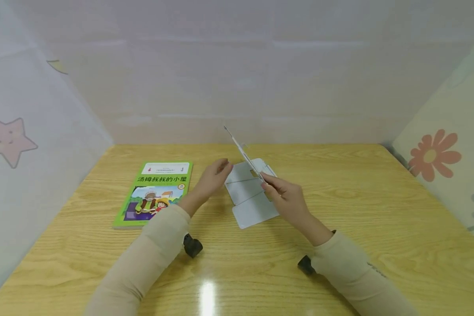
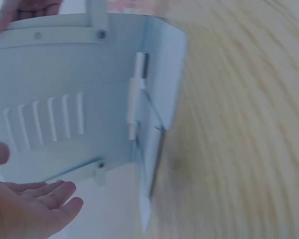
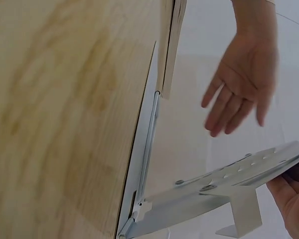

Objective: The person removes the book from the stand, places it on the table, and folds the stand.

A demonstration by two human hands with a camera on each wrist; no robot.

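A white metal folding book stand (image 1: pixel 246 186) rests on the table between the hands, its base flat and its hinged back panel (image 1: pixel 242 149) raised and tilted. With thumb and fingers the right hand (image 1: pixel 288 197) pinches that panel's edge. The left hand (image 1: pixel 209 180) is held at the stand's left side, fingers extended, with nothing in it; a gap separates it from the panel in the right wrist view. Slots, a hinge and riveted arms show on the panel (image 2: pixel 50 69) in the left wrist view.
A green picture book (image 1: pixel 154 193) lies flat on the wooden table (image 1: pixel 359 197), left of the stand and close to the left forearm. Printed cloth walls (image 1: pixel 237 79) enclose the table at the back and sides.
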